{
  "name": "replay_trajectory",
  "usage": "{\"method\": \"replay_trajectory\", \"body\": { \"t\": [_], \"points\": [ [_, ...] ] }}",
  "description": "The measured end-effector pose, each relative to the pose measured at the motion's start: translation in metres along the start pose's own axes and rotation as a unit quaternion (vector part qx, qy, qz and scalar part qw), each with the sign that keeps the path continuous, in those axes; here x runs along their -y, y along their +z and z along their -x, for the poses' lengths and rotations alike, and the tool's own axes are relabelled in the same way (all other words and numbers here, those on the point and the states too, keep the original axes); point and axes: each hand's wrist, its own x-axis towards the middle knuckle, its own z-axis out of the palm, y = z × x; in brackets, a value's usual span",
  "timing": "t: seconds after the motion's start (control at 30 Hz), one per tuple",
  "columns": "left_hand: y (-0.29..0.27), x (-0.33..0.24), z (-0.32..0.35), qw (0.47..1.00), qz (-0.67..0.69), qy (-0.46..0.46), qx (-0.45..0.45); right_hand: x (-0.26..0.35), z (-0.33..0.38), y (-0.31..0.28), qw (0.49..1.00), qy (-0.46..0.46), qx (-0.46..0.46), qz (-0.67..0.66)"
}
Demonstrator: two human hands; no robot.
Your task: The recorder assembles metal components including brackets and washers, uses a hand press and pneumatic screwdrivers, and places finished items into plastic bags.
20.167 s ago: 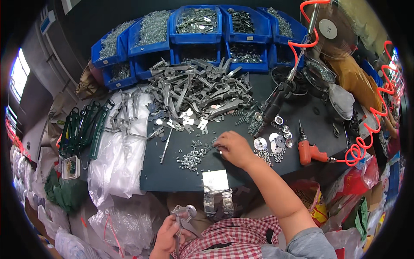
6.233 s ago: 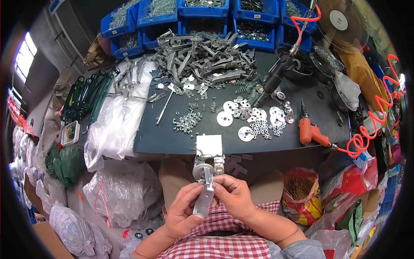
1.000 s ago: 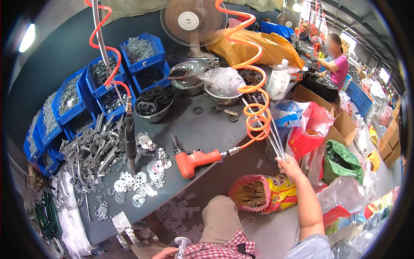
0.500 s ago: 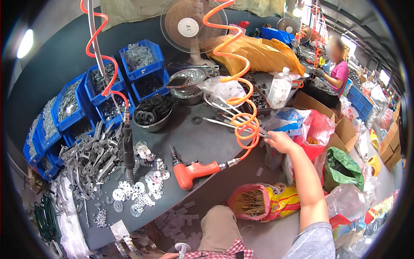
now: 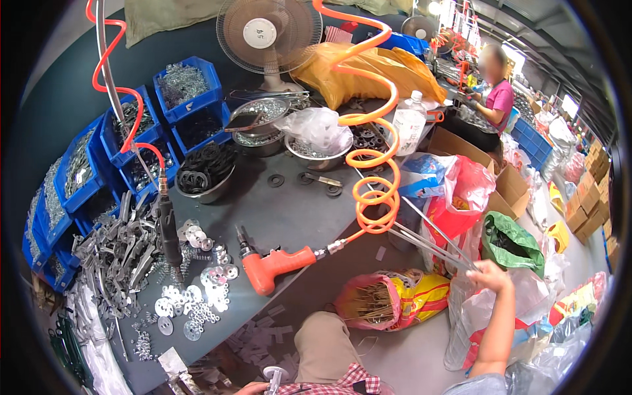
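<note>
Out to the right, my right hand (image 5: 492, 275) is closed round the ends of several long thin metal rods (image 5: 431, 245). They slant up and left past the coiled orange air hose (image 5: 376, 191). Only a bit of my left hand (image 5: 251, 389) shows at the lower edge, beside a pale disc on a stem (image 5: 275, 374); its fingers are hidden. A red pneumatic drill (image 5: 276, 266) lies at the table edge. Left of it a black air screwdriver (image 5: 169, 234) hangs over washers (image 5: 192, 299) and a heap of grey metal parts (image 5: 122, 247).
Blue bins (image 5: 187, 89) of small hardware stand at the left. Bowls (image 5: 207, 191) of parts, a fan (image 5: 260, 33) and a bottle (image 5: 409, 122) line the table's back. Sacks, including an open one of sticks (image 5: 372, 303), crowd the right. A person (image 5: 494, 99) works farther off.
My right hand has moved right and down, drawing the rods away from the table's bowls. The view has shifted a little, so the table things appear farther left.
</note>
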Motion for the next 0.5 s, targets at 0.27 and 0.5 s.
{"method": "replay_trajectory", "body": {
  "t": [0.27,0.5],
  "points": [
    [-0.003,0.007,0.004,0.999,-0.016,0.008,0.046,-0.029,0.072,0.059,0.965,0.056,0.084,-0.241],
    [-0.002,0.011,0.029,0.998,-0.027,0.036,0.045,0.137,-0.009,0.174,0.948,-0.095,0.218,-0.210]
  ]
}}
